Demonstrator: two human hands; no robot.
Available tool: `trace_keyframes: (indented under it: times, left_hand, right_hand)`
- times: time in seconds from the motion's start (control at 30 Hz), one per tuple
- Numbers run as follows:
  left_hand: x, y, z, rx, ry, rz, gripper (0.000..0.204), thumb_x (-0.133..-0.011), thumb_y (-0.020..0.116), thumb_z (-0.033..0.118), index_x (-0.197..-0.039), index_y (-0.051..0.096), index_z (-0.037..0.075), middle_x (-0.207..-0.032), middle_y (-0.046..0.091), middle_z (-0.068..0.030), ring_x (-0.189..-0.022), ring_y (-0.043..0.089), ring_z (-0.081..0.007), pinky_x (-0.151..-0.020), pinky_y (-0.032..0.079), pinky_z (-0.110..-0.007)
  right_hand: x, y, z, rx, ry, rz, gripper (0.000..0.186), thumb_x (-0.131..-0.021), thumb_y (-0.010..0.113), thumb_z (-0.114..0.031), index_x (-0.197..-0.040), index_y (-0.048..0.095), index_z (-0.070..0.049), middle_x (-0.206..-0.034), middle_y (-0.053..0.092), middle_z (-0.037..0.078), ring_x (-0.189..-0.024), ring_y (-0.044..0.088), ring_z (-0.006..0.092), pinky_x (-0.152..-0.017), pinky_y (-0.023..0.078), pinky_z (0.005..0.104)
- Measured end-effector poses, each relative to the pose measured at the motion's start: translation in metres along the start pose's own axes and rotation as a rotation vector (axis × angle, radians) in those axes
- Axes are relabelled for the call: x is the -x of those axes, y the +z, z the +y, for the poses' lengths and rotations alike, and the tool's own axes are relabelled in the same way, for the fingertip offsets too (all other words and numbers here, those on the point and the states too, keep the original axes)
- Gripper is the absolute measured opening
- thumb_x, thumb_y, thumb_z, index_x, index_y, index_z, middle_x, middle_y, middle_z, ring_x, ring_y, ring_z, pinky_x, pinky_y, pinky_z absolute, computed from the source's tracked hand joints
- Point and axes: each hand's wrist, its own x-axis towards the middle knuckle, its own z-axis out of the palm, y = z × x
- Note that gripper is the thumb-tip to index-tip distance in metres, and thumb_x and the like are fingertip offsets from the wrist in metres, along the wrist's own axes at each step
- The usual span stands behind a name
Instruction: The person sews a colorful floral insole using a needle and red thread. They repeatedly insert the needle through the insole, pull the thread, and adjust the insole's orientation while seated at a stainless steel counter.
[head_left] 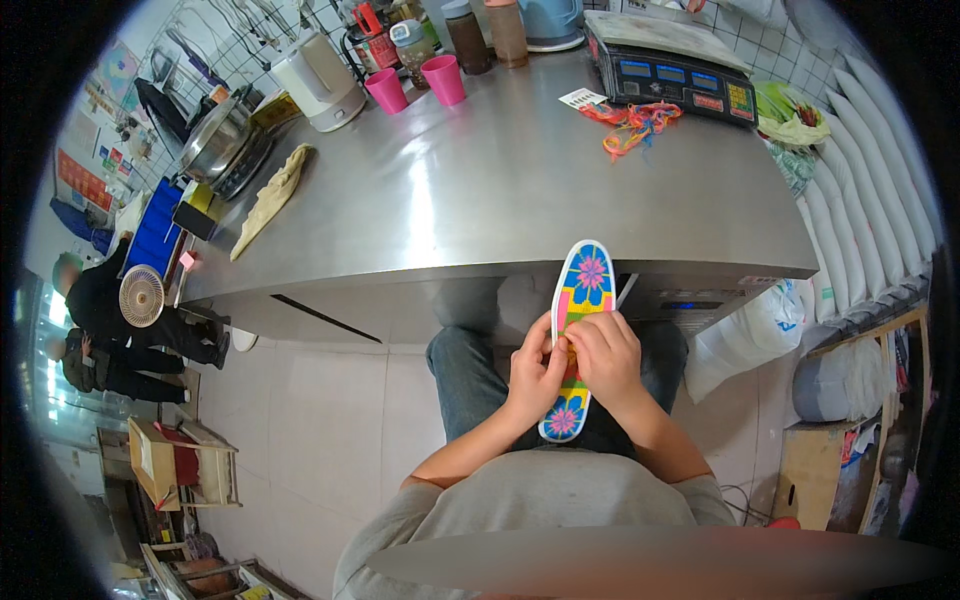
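Observation:
An oblong insole point(583, 272) patterned with pink and blue flowers and yellow, green and pink bands is held upright over my lap, just in front of the steel counter point(420, 190). My left hand point(535, 370) grips its left edge around the middle. My right hand point(605, 365) has thumb and fingers pinched over the insole's centre; whatever is between those fingertips is too small or hidden to make out. On the counter above the insole lies a tangle of colourful threads point(630, 122).
A black scale point(672, 85), pink cups point(443, 80), a white kettle point(315, 85), a steel pot point(215, 140) and a pale cloth point(268, 200) sit on the counter. Two other people point(110, 300) stand at left. White sacks point(740, 345) and wooden shelving point(820, 475) are at right.

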Motion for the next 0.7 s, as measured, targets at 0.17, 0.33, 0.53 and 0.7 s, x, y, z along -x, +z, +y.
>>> trace_keyframes:
  times: [0.17,0.33,0.53,0.7]
  left_hand:
    - [0.004,-0.001,-0.004,0.29,0.014,0.018,0.034,-0.093,0.046,0.012,-0.124,0.039,0.001,-0.104,0.058,-0.0052,-0.087,0.055,-0.0071,-0.075,0.046,-0.021]
    - [-0.007,0.001,-0.003,0.394,-0.02,-0.081,0.029,-0.092,0.047,0.015,-0.12,0.043,0.006,-0.101,0.056,-0.0006,-0.091,0.053,-0.0063,-0.079,0.046,-0.024]
    - [0.003,-0.017,-0.004,0.484,0.064,-0.231,0.034,-0.094,0.045,0.019,-0.123,0.04,0.001,-0.107,0.054,-0.0039,-0.097,0.049,-0.0065,-0.084,0.042,-0.023]
    - [0.008,-0.027,0.0,0.491,0.068,-0.253,0.036,-0.094,0.045,0.021,-0.123,0.039,0.001,-0.109,0.055,-0.0042,-0.097,0.05,-0.0065,-0.084,0.043,-0.022]
  right_hand:
    - [0.02,-0.009,0.005,-0.235,0.142,0.246,0.011,-0.073,0.063,0.001,-0.083,0.06,-0.002,-0.082,0.056,0.01,-0.075,0.055,0.023,-0.066,0.046,0.031]
    - [0.038,-0.001,0.026,-1.15,0.961,-0.041,0.029,-0.085,0.053,-0.011,-0.11,0.053,0.004,-0.103,0.058,0.01,-0.091,0.058,0.02,-0.08,0.047,0.0303]
    - [0.069,0.037,0.034,-1.607,1.199,-0.218,0.052,-0.091,0.045,-0.034,-0.127,0.038,0.003,-0.126,0.046,0.016,-0.113,0.049,0.0236,-0.097,0.039,0.0385]
    - [0.086,0.059,0.051,-1.844,1.19,-0.282,0.051,-0.092,0.041,-0.037,-0.128,0.039,-0.001,-0.126,0.046,0.015,-0.115,0.047,0.0259,-0.098,0.038,0.0393]
